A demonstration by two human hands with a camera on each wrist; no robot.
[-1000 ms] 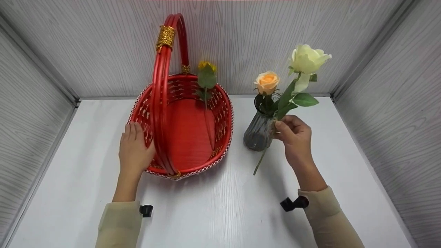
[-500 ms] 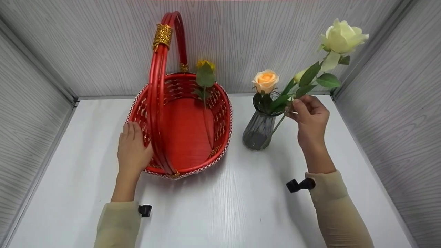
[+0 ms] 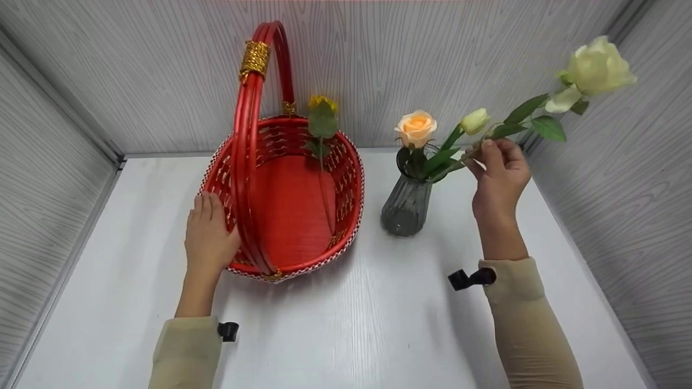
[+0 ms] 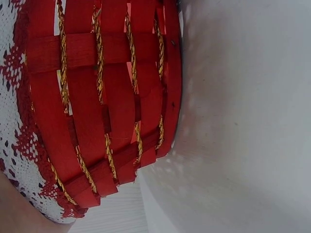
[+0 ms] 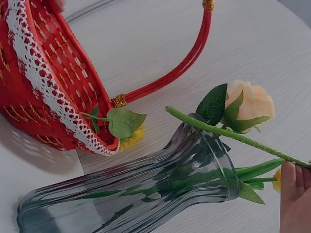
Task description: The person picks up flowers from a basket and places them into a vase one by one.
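Note:
In the head view my left hand (image 3: 211, 232) holds the left rim of a red woven basket (image 3: 294, 200), its thumb inside. The left wrist view shows the basket's outer wall (image 4: 116, 87) and white lace trim. My right hand (image 3: 500, 178) pinches the stem of a large white rose (image 3: 600, 67), which leans to the upper right. The stem's cut end (image 5: 170, 110) is above the mouth of the grey glass vase (image 3: 405, 210). In the vase stand a peach rose (image 3: 416, 129) and a pale yellow tulip (image 3: 476, 121).
A yellow flower (image 3: 323, 102), leaf towards the camera, leans at the back of the basket, its stem inside. The basket's tall handle (image 3: 251, 140) with gold binding arches over it. A grey wood-grain wall (image 3: 378, 65) closes the back, with more walls at both sides.
My right hand has moved up and to the right, drawing the white rose away from the vase; its stem now slants more flatly. The tulip has come into view. My left hand stays put.

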